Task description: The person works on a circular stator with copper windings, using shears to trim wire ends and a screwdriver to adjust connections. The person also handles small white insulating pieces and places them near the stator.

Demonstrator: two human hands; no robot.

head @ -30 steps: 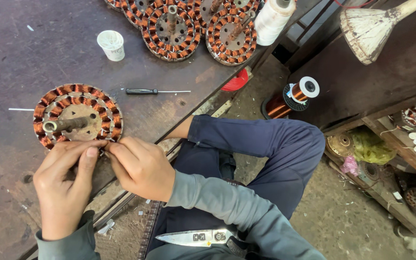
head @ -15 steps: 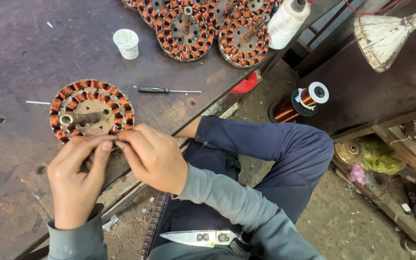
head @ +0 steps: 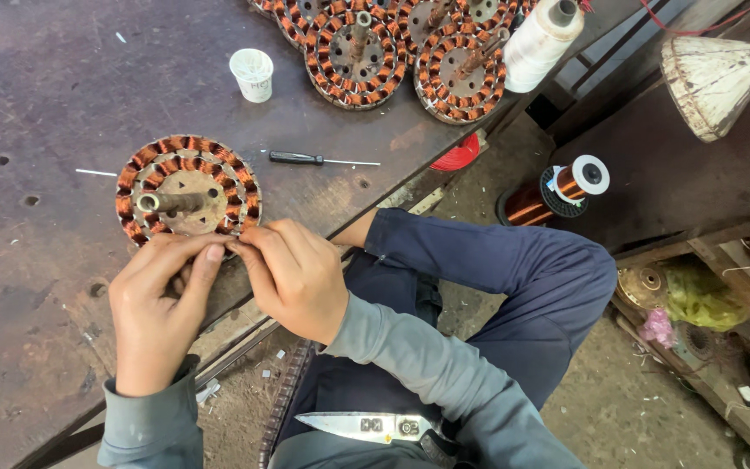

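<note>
while both hands are working at the near rim of the stator (head: 186, 189), that wound disc is lying flat on the counter (head: 45, 104), just ahead of the fingers and a touch to the left of where they are meeting. the left hand (head: 160, 308) is reaching up from below, its fingertips curling in to pinch something small right at the coil edge, and the right hand (head: 292, 274) is coming in from the right, its fingers pinching at the same spot. what sits between the fingertips is too small to tell, perhaps a wire end. both hands are touching or all but touching the rim, so neither is clearly nearer; the left is lying more squarely under the disc, the right slanting across.

the stator's shaft is pointing up out of its middle, leaning slightly leftward in this view, so the disc's flat face is turning up at the camera and the work is sitting on the edge closest to the body.

further off on the counter, a screwdriver (head: 319, 160) is lying crosswise, well apart from the hands, a white cup (head: 252, 74) is standing beyond it, and more stators (head: 410, 48) are crowding the far edge. scissors (head: 366, 426) are resting on the lap.
</note>
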